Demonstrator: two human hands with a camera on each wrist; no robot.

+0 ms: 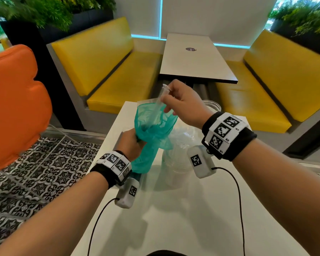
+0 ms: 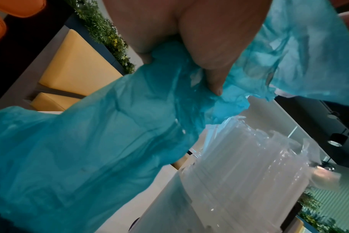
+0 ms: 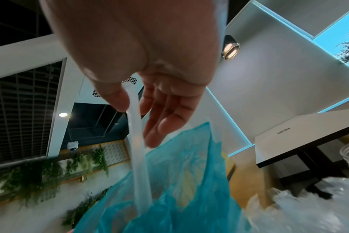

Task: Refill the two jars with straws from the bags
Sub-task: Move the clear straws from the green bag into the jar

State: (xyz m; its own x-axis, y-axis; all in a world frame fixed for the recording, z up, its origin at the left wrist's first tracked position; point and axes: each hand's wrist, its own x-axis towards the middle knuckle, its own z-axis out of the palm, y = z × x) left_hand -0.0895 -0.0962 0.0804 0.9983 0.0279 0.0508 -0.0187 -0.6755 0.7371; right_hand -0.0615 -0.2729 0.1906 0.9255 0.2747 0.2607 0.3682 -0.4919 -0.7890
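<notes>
At the centre of the head view, the left hand (image 1: 129, 143) has its grip closed around the gathered middle of a thin teal plastic bag (image 1: 151, 126), fingers curled tight into the crumpled film; the bag stands up from the white surface (image 1: 174, 218) with its mouth open at the top. Above it, the right hand (image 1: 183, 106) pinches a clear, wrapped plastic straw (image 1: 160, 100) between thumb and forefinger, the other fingers loose and extended. The straw's lower end is down inside the bag's mouth, its upper end poking above the hand. Just right of the bag, under the right wrist, stands a clear plastic jar (image 2: 239, 181) packed with upright clear straws. A second clear jar (image 1: 211, 105) shows behind the right hand, its contents hidden. Yellow cushioned benches (image 1: 109, 71) fill the upper part of the frame.
</notes>
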